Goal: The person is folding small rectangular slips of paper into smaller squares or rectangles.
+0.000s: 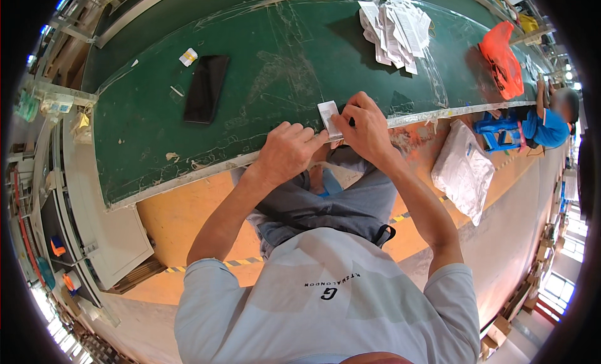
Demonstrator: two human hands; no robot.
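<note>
1. A small white box [327,111] sits at the near edge of the green desk [250,101].
2. I see the right hand [368,125] with its grip closed on it, thumb against its face.
3. The left hand [287,152] curls, index tip at its lower corner; whether that grip pinches, I can't tell.
4. Papers [397,33] lie beyond.

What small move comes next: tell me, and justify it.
I'd probably slide the small white rectangular piece slightly farther onto the green tabletop. Its near end appears to sit at the tabletop's front edge, where it could slip off. The left grip is at that near end and the right grip at its right side, so both seem placed to guide it.
</note>
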